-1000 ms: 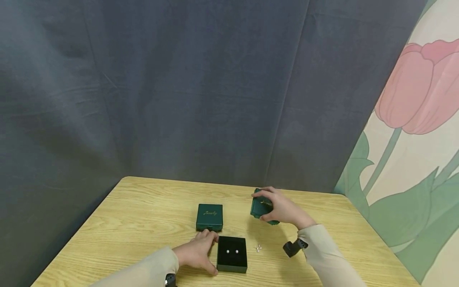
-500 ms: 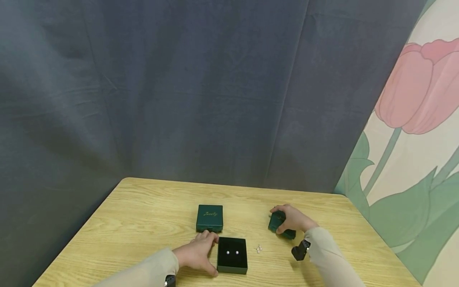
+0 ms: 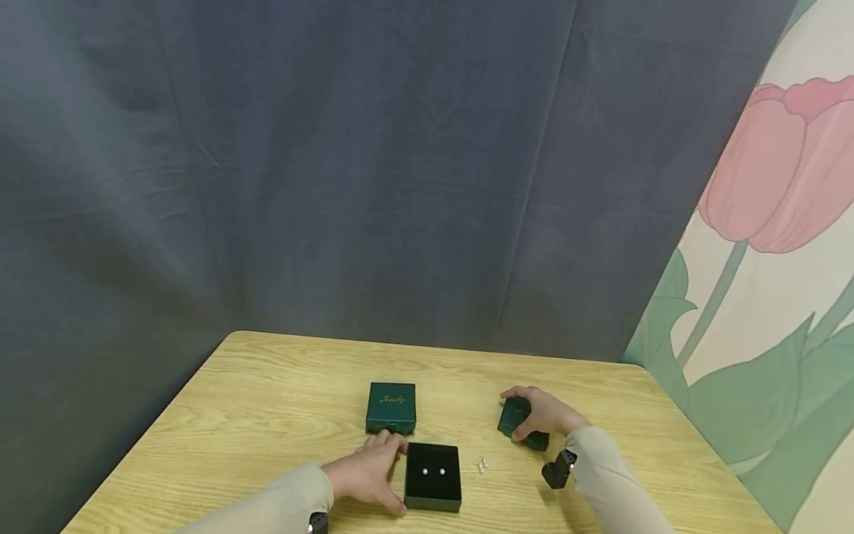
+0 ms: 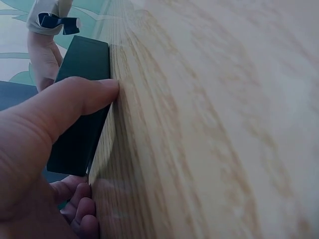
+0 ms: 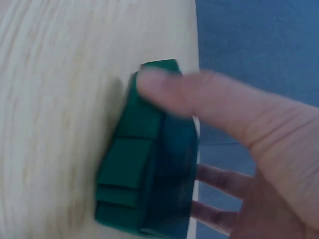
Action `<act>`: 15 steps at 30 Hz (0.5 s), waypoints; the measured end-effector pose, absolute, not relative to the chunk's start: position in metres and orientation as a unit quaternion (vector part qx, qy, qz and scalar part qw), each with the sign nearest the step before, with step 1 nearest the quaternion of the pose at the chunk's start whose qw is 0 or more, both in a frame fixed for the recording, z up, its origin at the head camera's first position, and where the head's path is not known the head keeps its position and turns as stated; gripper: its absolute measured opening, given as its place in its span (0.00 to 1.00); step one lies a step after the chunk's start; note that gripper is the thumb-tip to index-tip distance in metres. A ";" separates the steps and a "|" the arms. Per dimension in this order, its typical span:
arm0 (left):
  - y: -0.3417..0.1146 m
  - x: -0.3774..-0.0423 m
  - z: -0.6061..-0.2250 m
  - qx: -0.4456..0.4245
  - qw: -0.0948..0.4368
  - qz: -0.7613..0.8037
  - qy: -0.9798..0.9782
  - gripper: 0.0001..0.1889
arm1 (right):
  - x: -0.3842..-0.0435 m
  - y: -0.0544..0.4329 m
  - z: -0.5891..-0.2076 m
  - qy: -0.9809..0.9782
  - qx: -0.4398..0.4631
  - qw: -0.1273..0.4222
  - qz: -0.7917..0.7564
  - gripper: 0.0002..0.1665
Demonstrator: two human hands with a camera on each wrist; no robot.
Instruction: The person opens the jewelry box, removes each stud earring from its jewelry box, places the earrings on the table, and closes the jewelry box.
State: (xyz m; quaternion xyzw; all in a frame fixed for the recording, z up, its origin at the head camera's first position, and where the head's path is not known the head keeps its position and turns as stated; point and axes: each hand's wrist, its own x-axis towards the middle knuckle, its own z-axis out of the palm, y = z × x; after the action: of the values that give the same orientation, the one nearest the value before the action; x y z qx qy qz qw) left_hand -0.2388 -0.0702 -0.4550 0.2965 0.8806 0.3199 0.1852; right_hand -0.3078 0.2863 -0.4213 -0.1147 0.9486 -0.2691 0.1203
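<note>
My left hand (image 3: pixel 365 467) steadies an open green jewelry box (image 3: pixel 432 503) from its left side. In the left wrist view, the thumb lies along the box's wall and the other fingers curl at its far corner. Two pearl studs (image 3: pixel 433 472) sit side by side in the box's black insert. Further right, my right hand (image 3: pixel 543 411) grips a second green jewelry box (image 3: pixel 509 420), tilted, right at the tabletop. In the right wrist view, its thumb lies across the green box (image 5: pixel 144 164), with fingers behind; the palm hides part of the top.
A closed green jewelry box (image 3: pixel 391 404) with gold lettering stands behind the left fingertips. Several tiny pearl pieces (image 3: pixel 482 465) lie loose on the wooden table (image 3: pixel 287 400), right of the open box. A dark curtain (image 3: pixel 400 185) hangs behind the table; a tulip-patterned wall (image 3: pixel 767 297) stands at right.
My right hand has moved right and down with its green box, from raised near the back to close on the table, and then stayed nearly still. The left hand has not moved.
</note>
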 end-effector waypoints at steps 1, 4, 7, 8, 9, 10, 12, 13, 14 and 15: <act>-0.070 -0.239 -0.455 0.297 0.185 0.320 0.880 0.36 | -0.308 0.286 -0.421 0.948 -0.119 0.117 -0.272 0.49; -0.070 -0.239 -0.455 0.297 0.187 0.322 0.879 0.36 | -0.310 0.285 -0.417 0.945 -0.150 0.090 -0.276 0.56; -0.070 -0.240 -0.454 0.295 0.192 0.325 0.878 0.35 | -0.310 0.279 -0.409 0.936 -0.181 0.054 -0.298 0.55; -0.071 -0.240 -0.454 0.294 0.193 0.326 0.877 0.35 | -0.309 0.275 -0.406 0.931 -0.186 0.048 -0.312 0.54; -0.071 -0.240 -0.454 0.294 0.193 0.326 0.877 0.35 | -0.306 0.271 -0.403 0.925 -0.188 0.045 -0.328 0.51; -0.071 -0.240 -0.454 0.295 0.192 0.326 0.878 0.35 | -0.304 0.265 -0.401 0.917 -0.190 0.043 -0.348 0.49; -0.072 -0.240 -0.454 0.296 0.192 0.327 0.877 0.35 | -0.297 0.254 -0.398 0.898 -0.195 0.049 -0.392 0.45; -0.072 -0.240 -0.454 0.296 0.192 0.327 0.877 0.35 | -0.293 0.248 -0.397 0.888 -0.198 0.054 -0.412 0.43; -0.072 -0.241 -0.454 0.297 0.192 0.327 0.876 0.35 | -0.288 0.241 -0.396 0.878 -0.202 0.061 -0.430 0.42; -0.072 -0.241 -0.454 0.298 0.192 0.326 0.877 0.35 | -0.284 0.235 -0.396 0.867 -0.211 0.070 -0.446 0.40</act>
State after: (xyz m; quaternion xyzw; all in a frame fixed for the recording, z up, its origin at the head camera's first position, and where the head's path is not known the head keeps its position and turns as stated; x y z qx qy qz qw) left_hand -0.2407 -0.0720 -0.4542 0.2975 0.8766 0.3260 0.1917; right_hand -0.2837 0.2351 -0.3965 -0.2110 0.8671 -0.4458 0.0698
